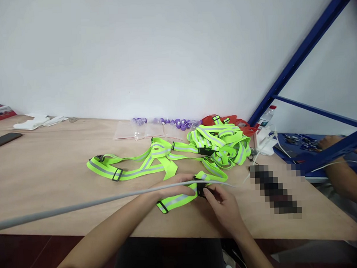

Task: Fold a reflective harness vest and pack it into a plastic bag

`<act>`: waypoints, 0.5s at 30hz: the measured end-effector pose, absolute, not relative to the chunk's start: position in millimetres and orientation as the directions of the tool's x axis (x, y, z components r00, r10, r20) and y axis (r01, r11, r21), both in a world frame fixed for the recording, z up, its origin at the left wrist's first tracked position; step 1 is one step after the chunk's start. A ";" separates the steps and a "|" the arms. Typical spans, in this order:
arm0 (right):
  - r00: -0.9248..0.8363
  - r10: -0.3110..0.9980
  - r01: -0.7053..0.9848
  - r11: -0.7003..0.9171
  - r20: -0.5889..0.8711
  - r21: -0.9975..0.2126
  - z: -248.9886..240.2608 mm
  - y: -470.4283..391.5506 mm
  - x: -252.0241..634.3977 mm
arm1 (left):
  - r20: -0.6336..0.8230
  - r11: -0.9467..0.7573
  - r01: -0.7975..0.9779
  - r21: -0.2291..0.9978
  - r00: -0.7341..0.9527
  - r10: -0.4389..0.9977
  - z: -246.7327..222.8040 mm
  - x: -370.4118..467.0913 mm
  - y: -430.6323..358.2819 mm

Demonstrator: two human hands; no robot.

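A neon-yellow reflective strap (177, 201) lies near the table's front edge, with a black buckle (201, 188) on it. My left hand (176, 187) is closed on the strap at the buckle's left side. My right hand (223, 204) pinches the buckle from the right, thumb on its face. Behind them, more of the strap harness (139, 172) spreads to the left, with black sliders on it. A tangled heap of similar straps (222, 142) sits at the back right. A grey cable (110, 199) crosses the view in front of my left hand.
Clear plastic bags (154, 130) and small purple items (182, 124) lie by the wall. Red material (244, 126), a bottle (267, 116) and a white device (265, 142) stand behind the heap. Another person's arm (345, 175) is at the right, beyond a blue frame (304, 51).
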State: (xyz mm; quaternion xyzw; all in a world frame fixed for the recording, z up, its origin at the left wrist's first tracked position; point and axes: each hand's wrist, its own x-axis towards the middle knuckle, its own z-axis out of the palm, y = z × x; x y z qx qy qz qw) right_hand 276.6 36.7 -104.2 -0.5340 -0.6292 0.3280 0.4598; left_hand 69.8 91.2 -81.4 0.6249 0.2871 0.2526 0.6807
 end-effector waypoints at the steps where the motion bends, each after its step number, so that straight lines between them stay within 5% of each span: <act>1: 0.028 0.970 0.365 0.216 0.243 -0.905 -103.3 36.7 278.3 | -0.108 0.100 0.054 0.993 0.737 0.668 -82.6 68.7 91.9; 7: 0.288 0.930 0.204 0.173 0.228 -0.964 -100.1 39.2 301.9 | -0.390 0.241 0.310 0.920 0.781 0.487 -92.8 64.5 95.3; 15: 0.372 0.915 -0.437 0.027 -0.153 -0.899 -100.4 45.2 303.3 | -0.520 0.303 0.431 0.850 0.775 0.357 -89.5 64.4 98.4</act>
